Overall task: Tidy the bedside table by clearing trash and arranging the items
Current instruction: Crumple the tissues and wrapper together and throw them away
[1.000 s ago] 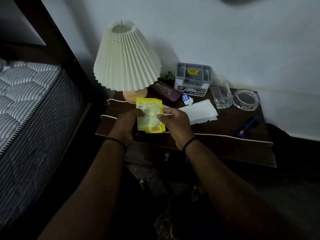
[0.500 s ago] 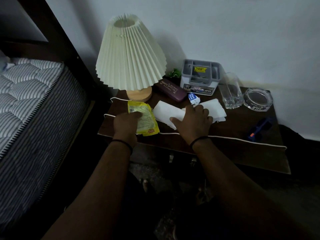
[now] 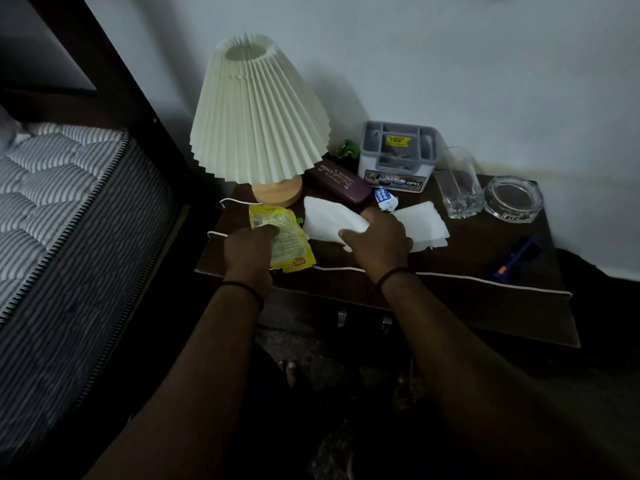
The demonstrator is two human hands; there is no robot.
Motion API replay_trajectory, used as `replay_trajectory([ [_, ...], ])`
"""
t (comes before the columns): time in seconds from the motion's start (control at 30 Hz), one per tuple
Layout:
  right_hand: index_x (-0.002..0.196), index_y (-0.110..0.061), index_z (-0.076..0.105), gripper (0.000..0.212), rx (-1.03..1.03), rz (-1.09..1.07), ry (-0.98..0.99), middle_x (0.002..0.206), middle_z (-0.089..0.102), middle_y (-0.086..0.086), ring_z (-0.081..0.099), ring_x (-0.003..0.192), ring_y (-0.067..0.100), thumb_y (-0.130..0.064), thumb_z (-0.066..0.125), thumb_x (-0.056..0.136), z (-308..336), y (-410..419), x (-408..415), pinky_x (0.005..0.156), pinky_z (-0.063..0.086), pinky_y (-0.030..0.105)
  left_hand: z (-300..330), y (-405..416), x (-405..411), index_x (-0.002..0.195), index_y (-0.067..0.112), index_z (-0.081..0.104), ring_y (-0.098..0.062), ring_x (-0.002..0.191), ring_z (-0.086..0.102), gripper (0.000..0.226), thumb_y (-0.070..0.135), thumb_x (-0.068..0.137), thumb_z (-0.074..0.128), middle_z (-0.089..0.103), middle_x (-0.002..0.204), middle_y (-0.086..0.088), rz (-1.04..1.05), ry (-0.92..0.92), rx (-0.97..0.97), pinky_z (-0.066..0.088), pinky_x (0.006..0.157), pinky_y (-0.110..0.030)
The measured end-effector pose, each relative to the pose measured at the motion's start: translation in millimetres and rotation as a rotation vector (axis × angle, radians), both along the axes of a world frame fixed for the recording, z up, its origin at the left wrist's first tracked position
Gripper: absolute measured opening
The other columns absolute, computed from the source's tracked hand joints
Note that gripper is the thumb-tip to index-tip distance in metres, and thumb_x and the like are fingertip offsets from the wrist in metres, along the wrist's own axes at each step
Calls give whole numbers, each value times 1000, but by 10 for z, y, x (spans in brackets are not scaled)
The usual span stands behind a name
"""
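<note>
My left hand [image 3: 250, 247] grips a yellow snack wrapper [image 3: 289, 242] just above the front left of the dark wooden bedside table [image 3: 467, 252]. My right hand [image 3: 379, 240] lies on a white tissue [image 3: 325, 220] in the middle of the table, fingers curling round its folded edge. A second part of the tissue [image 3: 420, 221] spreads out to the right of that hand. A small blue-and-white wrapper [image 3: 384, 197] lies just behind the tissue.
A pleated cream lamp [image 3: 258, 116] stands at the back left, a maroon glasses case [image 3: 337, 183] and grey organiser box [image 3: 398, 155] behind. A drinking glass [image 3: 459, 183], glass ashtray [image 3: 512, 199] and blue sunglasses [image 3: 519, 256] sit right. A mattress [image 3: 59, 202] is left.
My right hand let go of the yellow wrapper and moved right onto the tissue, now gathering it. My left hand kept the wrapper and lowered it to the left.
</note>
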State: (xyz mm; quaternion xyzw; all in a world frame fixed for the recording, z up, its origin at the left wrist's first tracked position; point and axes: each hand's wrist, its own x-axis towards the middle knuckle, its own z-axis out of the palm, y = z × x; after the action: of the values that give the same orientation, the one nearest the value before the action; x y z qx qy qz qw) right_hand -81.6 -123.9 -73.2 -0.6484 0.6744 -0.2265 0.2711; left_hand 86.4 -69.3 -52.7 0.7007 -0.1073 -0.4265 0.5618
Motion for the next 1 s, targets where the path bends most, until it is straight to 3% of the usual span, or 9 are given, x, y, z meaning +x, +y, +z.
replay_trajectory([
  [0.1,97,-22,64,24,-70,-44,-212,94,65,-2,61,96,24,-32,72,76,132,3,-10,85,47,35,10,-3,-10,101,1,66,-26,77,65,17,0,84,68,66,84,-9,-1,7,14,55,67,-34],
  [0.2,101,-18,63,22,-284,-48,-240,94,67,-1,61,91,20,-21,69,80,250,100,-18,71,37,23,46,-7,-71,106,-7,65,-41,99,66,24,-1,83,67,67,103,-25,-18,25,19,55,88,-52],
  [0.33,101,-12,69,22,-513,181,-55,93,69,9,63,90,31,-9,63,80,296,258,64,74,49,39,60,15,-224,117,-4,61,-38,96,63,26,0,92,54,61,111,-26,-114,202,-2,51,87,-51],
  [0.43,100,-18,71,25,-463,411,94,97,68,4,60,93,31,-19,63,77,262,352,145,79,47,43,95,6,-228,129,-1,57,-37,104,62,38,22,102,44,62,123,-23,-143,391,-57,52,82,-47],
  [0.57,109,-26,71,31,-338,580,40,112,69,-10,57,104,17,-41,53,88,226,410,217,90,44,36,74,-15,-126,137,2,53,-35,131,51,52,39,101,46,55,139,-21,-156,534,-104,36,114,-49],
  [0.73,102,-13,71,21,-386,279,-267,102,72,-2,64,97,17,-19,55,90,287,340,175,88,49,35,-20,-6,-161,127,-9,57,-35,110,59,36,4,93,56,59,130,-29,-128,343,-33,47,100,-49],
  [0.87,121,-17,55,49,132,-17,-540,102,65,-6,63,94,9,-36,75,81,348,230,94,82,50,28,10,-2,-222,125,-1,61,-32,101,65,35,7,91,61,67,121,-21,-229,425,-46,53,91,-45],
  [0.93,111,-15,63,37,333,14,-687,99,70,-3,67,90,14,-30,77,80,342,202,32,73,53,25,20,-1,-244,120,2,66,-28,90,71,31,9,90,65,73,110,-16,-270,431,-78,58,79,-41],
  [1.0,97,-13,68,17,328,80,-678,90,73,2,69,81,16,-16,76,82,326,210,-7,64,54,21,29,-6,-249,114,3,69,-25,80,74,27,12,88,68,76,100,-13,-273,421,-97,61,68,-39],
])
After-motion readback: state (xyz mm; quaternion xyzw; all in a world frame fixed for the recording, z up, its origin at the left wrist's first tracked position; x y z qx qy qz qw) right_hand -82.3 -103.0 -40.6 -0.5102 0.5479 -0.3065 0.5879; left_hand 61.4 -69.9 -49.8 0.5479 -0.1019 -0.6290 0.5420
